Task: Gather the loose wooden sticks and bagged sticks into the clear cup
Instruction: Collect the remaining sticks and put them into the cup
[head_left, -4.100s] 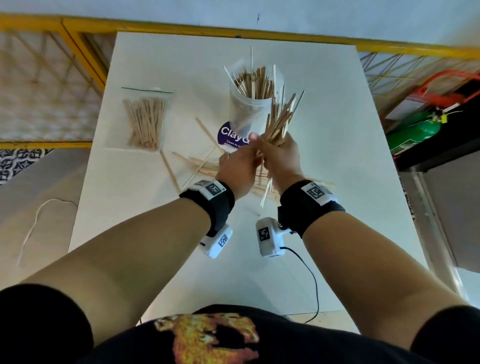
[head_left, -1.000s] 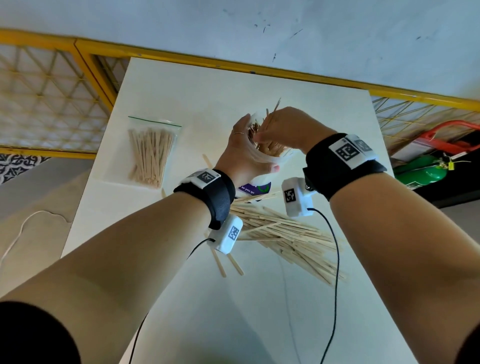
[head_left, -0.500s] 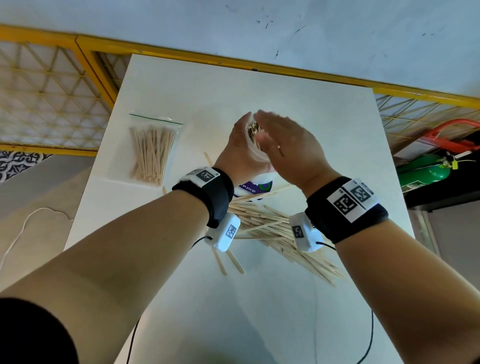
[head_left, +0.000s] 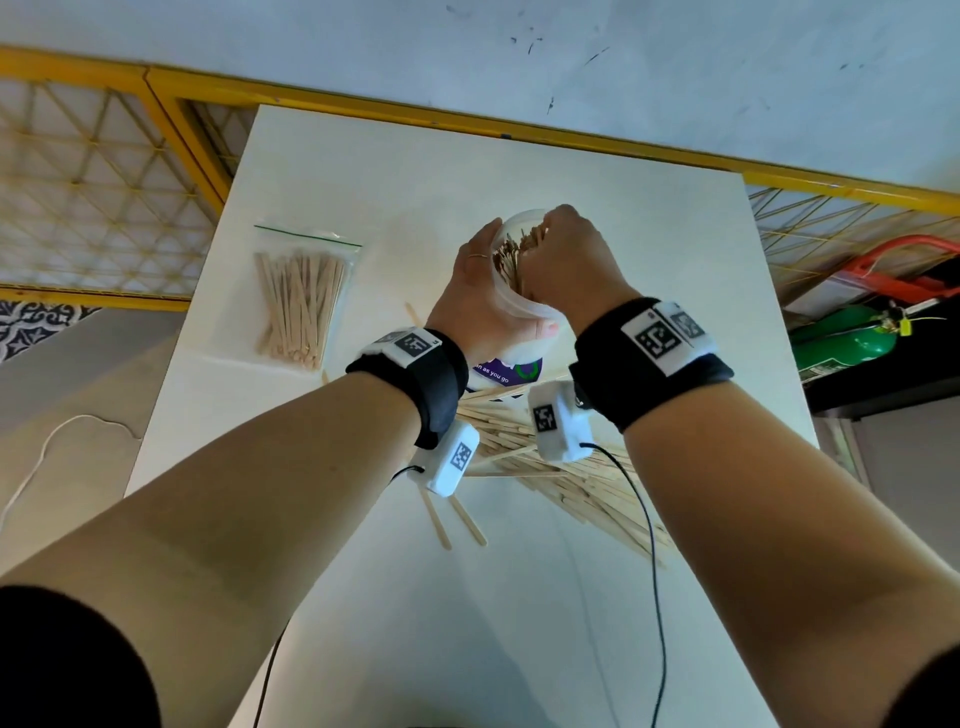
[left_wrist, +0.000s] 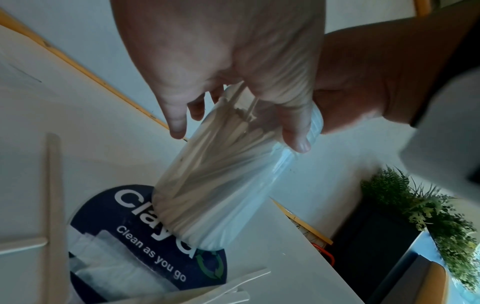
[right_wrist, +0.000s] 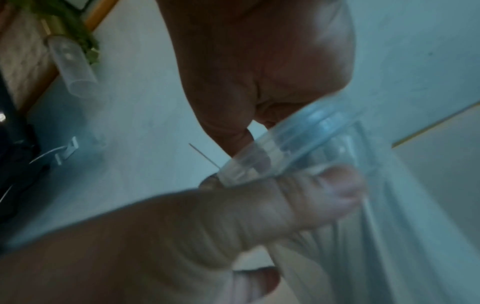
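A clear cup (head_left: 524, 306) packed with wooden sticks (head_left: 511, 249) stands tilted on a dark round sticker (head_left: 506, 370) at mid-table. My left hand (head_left: 485, 283) grips its side, thumb on the near wall. My right hand (head_left: 563, 244) sits on the cup mouth with its fingers curled down among the stick tops; what they hold is hidden. In the left wrist view the cup (left_wrist: 221, 185) leans over the sticker (left_wrist: 145, 236). A zip bag of sticks (head_left: 301, 306) lies to the left. A loose stick pile (head_left: 566, 473) lies under my wrists.
Two stray sticks (head_left: 457, 519) lie near the pile's left end. The white table (head_left: 363, 171) ends at a yellow railing (head_left: 467, 117) at the back. A green cylinder (head_left: 852, 343) sits off the right edge. Wrist-camera cables trail toward me.
My right hand went from lying flat over the cup mouth to curling its fingers down into the sticks. My left hand kept its grip on the cup.
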